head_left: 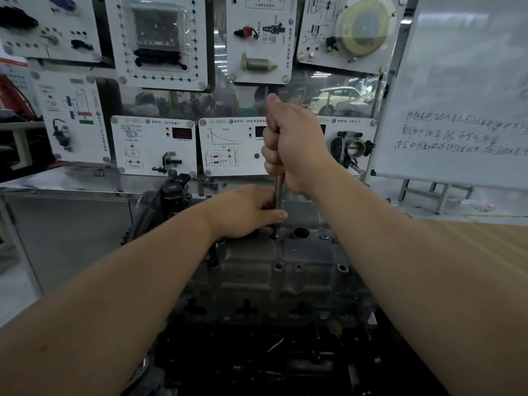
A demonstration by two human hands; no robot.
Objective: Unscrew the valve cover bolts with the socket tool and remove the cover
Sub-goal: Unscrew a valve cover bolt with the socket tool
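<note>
Head view: right hand (288, 144) grips the upright socket tool (277, 192), left hand (245, 214) pinching its shaft, bolt (274, 236) at the left hand's four o'clock on the valve cover (257, 270).

A steel workbench (65, 181) carries the engine (285, 281) at its front edge. Small dark parts (210, 182) lie along its back edge, below the white display panels (154, 144).

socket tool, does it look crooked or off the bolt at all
Nothing stands out. The socket tool stands about upright, its tip on a bolt of the valve cover; the right hand grips its top, the left hand steadies its shaft.
</note>
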